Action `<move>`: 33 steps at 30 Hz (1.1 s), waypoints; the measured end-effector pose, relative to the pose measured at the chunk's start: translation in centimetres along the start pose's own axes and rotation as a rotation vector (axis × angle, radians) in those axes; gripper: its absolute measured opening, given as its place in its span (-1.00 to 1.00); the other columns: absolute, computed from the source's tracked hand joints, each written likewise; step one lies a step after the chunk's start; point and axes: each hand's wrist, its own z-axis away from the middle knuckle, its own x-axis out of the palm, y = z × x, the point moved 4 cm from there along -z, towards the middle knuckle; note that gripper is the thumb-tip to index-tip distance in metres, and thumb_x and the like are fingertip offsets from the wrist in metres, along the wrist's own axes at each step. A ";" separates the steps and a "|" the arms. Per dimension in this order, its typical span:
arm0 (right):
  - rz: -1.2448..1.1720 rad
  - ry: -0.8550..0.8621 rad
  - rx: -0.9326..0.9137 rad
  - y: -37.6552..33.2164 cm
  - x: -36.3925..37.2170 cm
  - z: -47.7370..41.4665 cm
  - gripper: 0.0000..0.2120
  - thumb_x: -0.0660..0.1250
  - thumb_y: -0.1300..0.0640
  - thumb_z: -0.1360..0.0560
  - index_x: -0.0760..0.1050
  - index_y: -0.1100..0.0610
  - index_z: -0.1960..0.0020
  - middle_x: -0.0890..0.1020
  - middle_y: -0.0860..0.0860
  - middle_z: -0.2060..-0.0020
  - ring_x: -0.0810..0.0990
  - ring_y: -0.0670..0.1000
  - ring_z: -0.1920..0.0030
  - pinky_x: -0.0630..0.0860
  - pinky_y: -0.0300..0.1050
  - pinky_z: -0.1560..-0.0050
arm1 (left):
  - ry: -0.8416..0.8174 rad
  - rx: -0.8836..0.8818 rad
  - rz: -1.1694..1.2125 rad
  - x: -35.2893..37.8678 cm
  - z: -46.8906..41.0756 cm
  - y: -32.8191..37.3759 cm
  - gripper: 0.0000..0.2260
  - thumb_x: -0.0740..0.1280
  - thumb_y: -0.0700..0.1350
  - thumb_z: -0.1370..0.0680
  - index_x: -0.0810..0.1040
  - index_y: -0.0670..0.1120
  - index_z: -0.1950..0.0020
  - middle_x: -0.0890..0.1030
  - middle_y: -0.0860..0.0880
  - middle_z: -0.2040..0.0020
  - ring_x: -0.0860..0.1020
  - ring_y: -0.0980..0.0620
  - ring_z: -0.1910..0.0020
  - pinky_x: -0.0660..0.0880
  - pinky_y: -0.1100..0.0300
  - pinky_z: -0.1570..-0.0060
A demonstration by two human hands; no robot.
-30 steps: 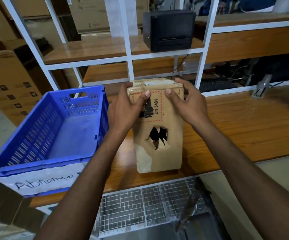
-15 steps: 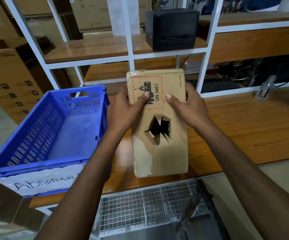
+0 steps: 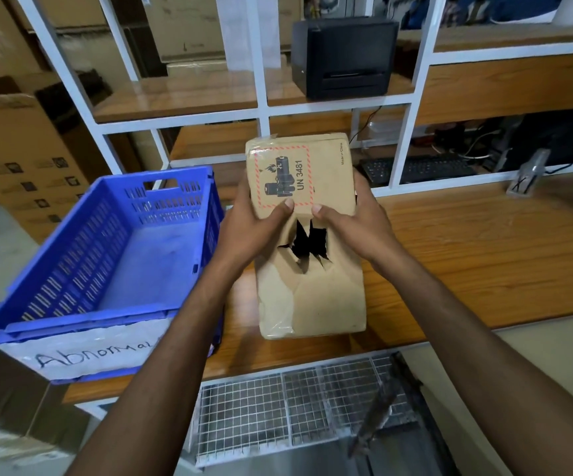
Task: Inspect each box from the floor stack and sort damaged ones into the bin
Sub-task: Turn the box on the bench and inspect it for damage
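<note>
Head view: my left hand [image 3: 254,230] and right hand [image 3: 357,225] each gripped the torn cardboard box [image 3: 316,297], thumbs on its front, upright over the counter [image 3: 484,252]. Inspection looked finished; the hole [image 3: 307,242] meant carrying it left into the blue bin [image 3: 72,269].

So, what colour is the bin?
Blue bin, white label on its front; head view.

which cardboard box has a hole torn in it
The small box held by the left hand and right hand: a jagged hole gapes below its UN 3481 label. The big cartons at the left show no tear.
</note>
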 end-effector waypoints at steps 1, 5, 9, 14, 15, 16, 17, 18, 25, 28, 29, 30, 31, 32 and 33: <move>0.003 0.022 -0.008 0.0 0.1 0.1 -0.25 0.54 -0.05 -0.52 0.23 -0.18 -0.58 0.53 -0.30 -0.20 0.50 -0.14 -0.23 0.44 -0.16 -0.12 | 0.021 0.015 -0.010 -0.1 0.1 0.0 -0.37 0.51 0.16 -0.55 0.35 0.12 -0.55 0.63 0.33 -0.14 0.62 0.26 -0.19 0.57 0.06 -0.29; 0.016 0.068 -0.021 -0.2 0.1 -0.1 -0.26 0.56 -0.06 -0.51 0.28 -0.13 -0.58 0.55 -0.23 -0.24 0.49 -0.15 -0.22 0.42 -0.21 -0.06 | 0.099 0.092 -0.069 0.2 0.5 0.2 -0.39 0.48 0.20 -0.56 0.38 0.09 -0.54 0.65 0.28 -0.17 0.64 0.21 -0.16 0.59 0.15 -0.16; -0.066 -0.049 0.016 0.1 -0.5 -0.3 -0.31 0.49 -0.02 -0.58 0.25 -0.16 -0.61 0.56 -0.23 -0.30 0.56 -0.11 -0.28 0.55 -0.14 -0.19 | 0.044 0.058 -0.088 0.3 0.4 -0.1 -0.36 0.45 0.25 -0.56 0.34 0.09 -0.56 0.64 0.23 -0.26 0.61 0.17 -0.21 0.55 0.16 -0.17; -0.142 -0.180 0.070 1.5 -1.4 0.5 -0.37 0.38 0.11 -0.64 0.25 -0.16 -0.64 0.64 -0.17 -0.28 0.65 -0.14 -0.20 0.63 -0.03 -0.22 | -0.115 -0.004 0.005 -0.4 0.9 -1.5 -0.47 0.47 0.12 -0.60 0.40 0.12 -0.53 0.63 0.35 -0.17 0.57 0.44 -0.16 0.52 0.27 -0.18; -0.126 -0.180 0.059 1.6 -1.3 0.8 -0.38 0.37 0.10 -0.65 0.25 -0.14 -0.63 0.63 -0.18 -0.28 0.64 -0.15 -0.22 0.62 -0.05 -0.21 | -0.115 0.000 0.005 -0.4 1.1 -1.6 -0.48 0.47 0.10 -0.60 0.42 0.10 -0.52 0.62 0.36 -0.16 0.56 0.47 -0.14 0.50 0.32 -0.15; -0.102 -0.165 0.042 1.6 -1.3 0.9 -0.41 0.36 0.09 -0.65 0.27 -0.13 -0.63 0.62 -0.18 -0.29 0.63 -0.15 -0.23 0.62 -0.05 -0.20 | -0.110 0.013 0.004 -0.4 1.1 -1.6 -0.50 0.47 0.10 -0.60 0.44 0.08 -0.51 0.62 0.36 -0.15 0.56 0.46 -0.14 0.50 0.34 -0.14; -0.059 -0.138 0.017 1.6 -1.2 0.9 -0.44 0.35 0.07 -0.66 0.30 -0.11 -0.61 0.62 -0.18 -0.30 0.62 -0.14 -0.24 0.62 -0.04 -0.21 | -0.098 0.031 0.000 -0.4 1.2 -1.4 -0.51 0.47 0.09 -0.60 0.45 0.06 -0.50 0.63 0.34 -0.16 0.57 0.43 -0.16 0.52 0.33 -0.16; -0.006 -0.110 -0.011 1.4 -1.1 0.9 -0.47 0.34 0.05 -0.66 0.32 -0.10 -0.60 0.61 -0.18 -0.30 0.61 -0.12 -0.24 0.61 -0.02 -0.22 | -0.081 0.049 -0.003 -0.4 1.1 -1.2 -0.52 0.47 0.09 -0.60 0.46 0.05 -0.49 0.63 0.31 -0.18 0.58 0.40 -0.17 0.54 0.30 -0.18; 0.086 -0.130 -0.047 1.2 -0.5 1.2 -0.35 0.38 -0.01 -0.65 0.16 -0.16 -0.64 0.56 -0.20 -0.34 0.56 -0.10 -0.25 0.56 -0.11 -0.16 | -0.129 0.039 -0.031 0.0 1.5 -0.9 -0.29 0.49 0.17 -0.57 0.23 0.10 -0.62 0.53 0.31 -0.29 0.52 0.17 -0.32 0.48 0.14 -0.24; 0.120 -0.112 -0.049 1.7 0.0 1.7 -0.24 0.45 -0.04 -0.59 0.10 -0.18 -0.64 0.59 -0.19 -0.33 0.58 -0.08 -0.22 0.54 -0.14 -0.10 | -0.120 0.054 -0.059 0.2 2.2 -0.9 -0.19 0.55 0.13 -0.52 0.17 0.08 -0.63 0.51 0.23 -0.34 0.49 0.17 -0.31 0.42 0.23 -0.17; 0.131 -0.093 -0.047 1.7 0.1 1.7 -0.23 0.46 -0.03 -0.58 0.10 -0.17 -0.64 0.59 -0.21 -0.28 0.59 -0.09 -0.19 0.53 -0.20 -0.05 | -0.091 0.063 -0.090 0.2 2.3 -0.9 -0.18 0.56 0.12 -0.52 0.16 0.06 -0.63 0.53 0.18 -0.36 0.50 0.15 -0.29 0.42 0.23 -0.15; 0.142 -0.074 -0.047 1.7 0.2 1.7 -0.22 0.47 -0.02 -0.57 0.10 -0.16 -0.63 0.58 -0.23 -0.24 0.58 -0.11 -0.17 0.51 -0.27 0.00 | -0.060 0.066 -0.128 0.3 2.3 -0.8 -0.19 0.55 0.11 -0.52 0.17 0.03 -0.63 0.55 0.13 -0.37 0.52 0.11 -0.28 0.42 0.22 -0.12; 0.153 -0.060 -0.052 1.6 0.2 1.7 -0.22 0.47 0.00 -0.56 0.11 -0.15 -0.63 0.57 -0.25 -0.19 0.58 -0.12 -0.14 0.48 -0.33 0.05 | -0.034 0.068 -0.160 0.4 2.4 -0.8 -0.21 0.54 0.10 -0.53 0.18 0.01 -0.62 0.58 0.07 -0.37 0.55 0.06 -0.27 0.43 0.21 -0.09; 0.162 -0.052 -0.059 1.6 0.2 1.7 -0.23 0.47 0.02 -0.56 0.12 -0.13 -0.63 0.57 -0.25 -0.17 0.58 -0.13 -0.13 0.47 -0.36 0.07 | -0.017 0.066 -0.179 0.5 2.5 -0.7 -0.23 0.53 0.09 -0.53 0.19 -0.01 -0.61 0.60 0.03 -0.37 0.58 0.02 -0.27 0.44 0.20 -0.07; 0.168 -0.050 -0.065 1.5 0.3 1.7 -0.23 0.47 0.04 -0.56 0.13 -0.12 -0.63 0.57 -0.24 -0.16 0.58 -0.13 -0.12 0.49 -0.35 0.06 | -0.012 0.065 -0.181 0.6 2.5 -0.7 -0.24 0.53 0.09 -0.54 0.20 -0.02 -0.60 0.61 0.01 -0.36 0.60 0.00 -0.26 0.47 0.21 -0.04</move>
